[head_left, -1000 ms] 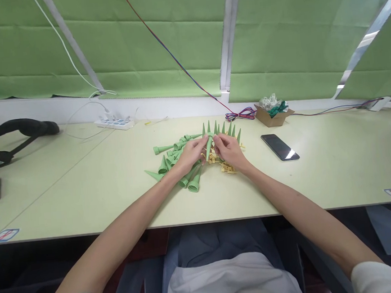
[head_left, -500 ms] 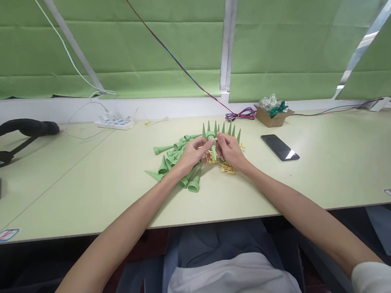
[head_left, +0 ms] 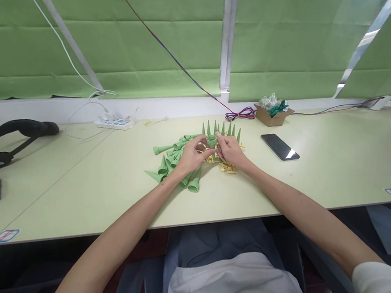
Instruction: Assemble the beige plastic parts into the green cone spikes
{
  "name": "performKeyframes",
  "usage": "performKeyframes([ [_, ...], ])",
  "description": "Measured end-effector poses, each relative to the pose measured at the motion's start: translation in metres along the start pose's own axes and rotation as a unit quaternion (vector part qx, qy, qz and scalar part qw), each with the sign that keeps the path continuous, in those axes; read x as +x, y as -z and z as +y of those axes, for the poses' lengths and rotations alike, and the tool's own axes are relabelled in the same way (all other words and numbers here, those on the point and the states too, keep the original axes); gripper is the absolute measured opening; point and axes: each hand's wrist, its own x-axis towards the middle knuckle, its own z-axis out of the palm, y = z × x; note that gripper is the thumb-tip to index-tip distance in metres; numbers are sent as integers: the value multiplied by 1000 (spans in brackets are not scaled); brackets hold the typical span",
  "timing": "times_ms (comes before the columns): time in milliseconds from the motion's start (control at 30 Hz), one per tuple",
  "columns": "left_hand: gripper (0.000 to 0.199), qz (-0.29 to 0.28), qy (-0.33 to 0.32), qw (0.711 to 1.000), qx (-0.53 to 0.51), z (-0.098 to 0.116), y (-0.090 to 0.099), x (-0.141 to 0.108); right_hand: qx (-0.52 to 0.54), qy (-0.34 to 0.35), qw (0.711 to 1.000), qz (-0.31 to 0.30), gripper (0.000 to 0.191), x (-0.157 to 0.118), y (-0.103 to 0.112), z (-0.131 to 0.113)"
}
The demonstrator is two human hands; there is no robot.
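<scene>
Between my hands stands a green plastic watering spike [head_left: 211, 140], its round open cup up and its point down. My left hand [head_left: 195, 155] closes around its left side, thumb stretched below the cup. My right hand [head_left: 229, 149] pinches at its right side; whether a small part is also in those fingers is hidden. Left of my hands lies a loose heap of green spikes [head_left: 194, 182]. Several more green spikes [head_left: 223, 129] stand point-up just behind my hands. Small yellow plastic pieces [head_left: 228, 167] lie under and beside my right hand.
A black phone [head_left: 280, 146] lies to the right. Behind it sits a small cardboard box [head_left: 271, 119] with plastic wrap and green material, beside coiled wire [head_left: 243, 114]. A power strip [head_left: 115, 122] and a black padded object [head_left: 28, 127] are on the left.
The spike in my hands has tipped so its open cup now faces up toward me. My left thumb has moved down below the cup. The heaps look unchanged.
</scene>
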Motion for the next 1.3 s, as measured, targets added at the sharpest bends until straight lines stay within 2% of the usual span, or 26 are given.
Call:
performKeyframes([
  [167, 29, 21, -20, 999, 35, -4, -1, 0, -24, -7, 1000, 1, 71, 0, 0, 0],
  [367, 24, 0, -9, 1000, 15, 4, -4, -2, -18, 1, 1000, 18, 69, -1, -2, -3],
  [600, 42, -5, 89, 992, -88, 2, -5, 1, 8, 17, 999, 31, 63, -2, -4, 1],
  [733, 35, -23, 138, 976, -165, 6, -4, 2, 27, 26, 998, 40, 61, -1, -4, 3],
  [933, 50, -68, 201, 946, -245, 10, -3, 3, 19, 33, 999, 11, 59, 0, -3, 4],
  [1300, 51, -87, 233, 923, -293, 10, 0, 4, 11, 26, 1000, -5, 63, 0, -2, 6],
])
